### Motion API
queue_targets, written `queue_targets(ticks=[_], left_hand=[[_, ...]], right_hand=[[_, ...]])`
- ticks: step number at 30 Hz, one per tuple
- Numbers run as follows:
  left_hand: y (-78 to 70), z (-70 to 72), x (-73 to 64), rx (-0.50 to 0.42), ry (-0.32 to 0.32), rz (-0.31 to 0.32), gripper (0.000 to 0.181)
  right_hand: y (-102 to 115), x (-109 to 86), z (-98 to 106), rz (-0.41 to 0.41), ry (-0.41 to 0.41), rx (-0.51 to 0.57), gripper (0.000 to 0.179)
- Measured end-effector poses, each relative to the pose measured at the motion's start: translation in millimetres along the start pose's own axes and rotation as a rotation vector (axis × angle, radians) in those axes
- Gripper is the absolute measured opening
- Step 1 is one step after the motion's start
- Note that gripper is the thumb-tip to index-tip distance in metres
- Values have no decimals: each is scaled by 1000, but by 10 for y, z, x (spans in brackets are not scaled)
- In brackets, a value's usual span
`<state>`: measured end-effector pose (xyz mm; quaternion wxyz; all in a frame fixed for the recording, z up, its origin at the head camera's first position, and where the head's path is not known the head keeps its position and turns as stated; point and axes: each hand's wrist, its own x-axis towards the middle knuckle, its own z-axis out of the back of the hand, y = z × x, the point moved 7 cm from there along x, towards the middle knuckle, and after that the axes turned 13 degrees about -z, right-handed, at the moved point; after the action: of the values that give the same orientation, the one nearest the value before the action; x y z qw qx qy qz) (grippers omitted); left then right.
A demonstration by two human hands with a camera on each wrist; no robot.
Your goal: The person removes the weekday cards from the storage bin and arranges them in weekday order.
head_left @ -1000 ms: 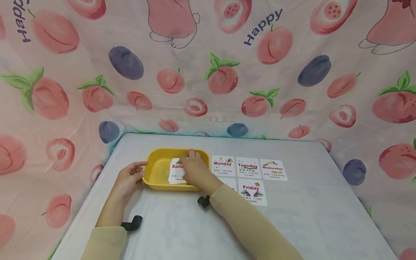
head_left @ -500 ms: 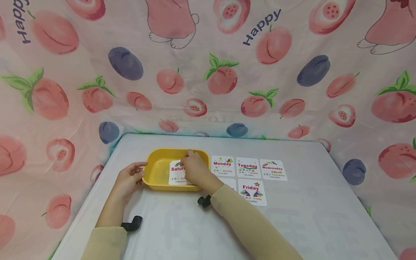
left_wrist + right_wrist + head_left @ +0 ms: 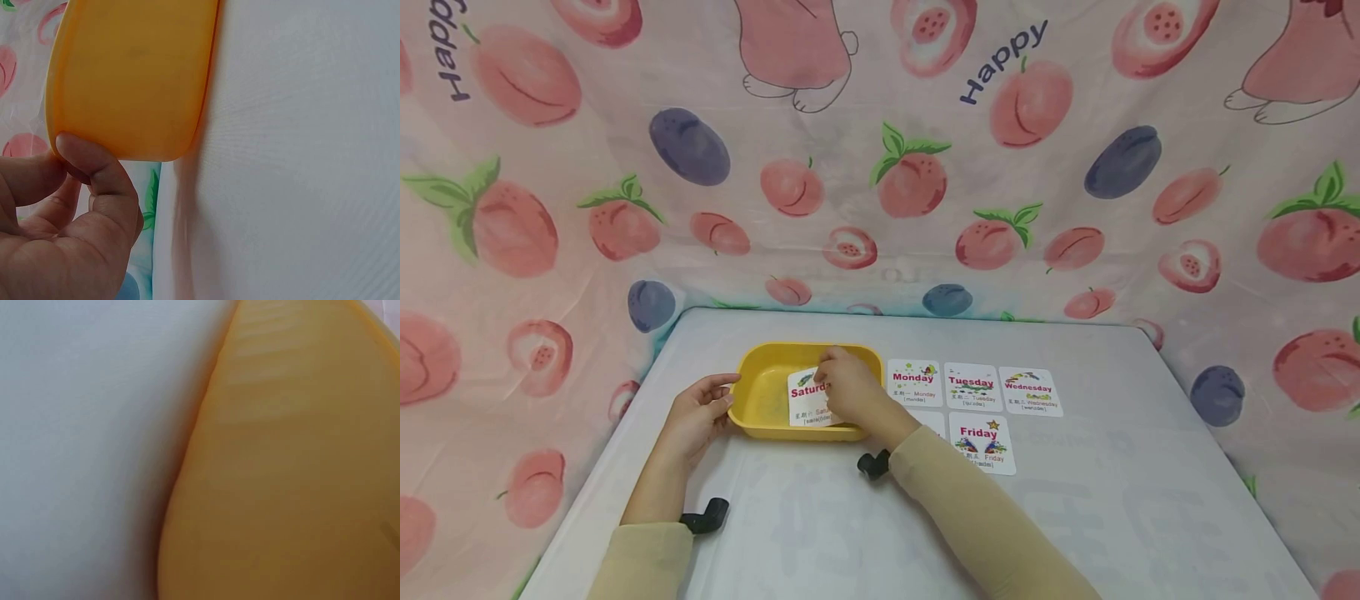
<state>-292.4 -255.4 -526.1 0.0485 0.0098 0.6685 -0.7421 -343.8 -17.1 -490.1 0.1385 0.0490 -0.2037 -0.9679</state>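
A yellow tray (image 3: 758, 406) stands on the white table. My left hand (image 3: 695, 417) pinches its left end; in the left wrist view the thumb and a finger of that hand (image 3: 81, 219) meet at the tray's rim. My right hand (image 3: 855, 387) reaches inside the tray's right part, its fingers curled at the right edge of a "Saturday" flashcard (image 3: 805, 402). That card lies slightly turned and is partly covered by the hand, with the fingertips hidden. In the right wrist view only the tray's side wall (image 3: 269, 487) and the tabletop appear.
Right of the tray lie flashcards for Monday (image 3: 914, 383), Tuesday (image 3: 973, 388) and Wednesday (image 3: 1031, 392). Below them are the Friday card (image 3: 982, 443) and another card (image 3: 931, 421) mostly behind my right arm. A fruit-patterned cloth (image 3: 925, 275) hangs behind the table.
The Saturday card has shifted a little and turned counterclockwise under my right hand, showing more of its print. The right hand has drawn slightly back toward me. My left hand stays put.
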Motion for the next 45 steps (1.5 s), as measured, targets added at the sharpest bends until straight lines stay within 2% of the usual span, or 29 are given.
queue_targets(ticks=[12,19,25,36,45], left_hand=[[-10,-12,5,1,7,-4,43],[-14,-16,0,9,0,7,43],[-9,-14,-10,26,-6,29,44],[-7,-12,-10,25,-9,38,44],[9,-3,-20,28,-10,44,45]], right_hand=[[-33,-28,112,-58,-1,141,23],[-106,-48,212,-120,-36,198,23],[-172,-94,319,-115,-99,226,20],[-274,-226,499,-106,-167,284,23],[-342,-356,656,-123,-192,346,24]])
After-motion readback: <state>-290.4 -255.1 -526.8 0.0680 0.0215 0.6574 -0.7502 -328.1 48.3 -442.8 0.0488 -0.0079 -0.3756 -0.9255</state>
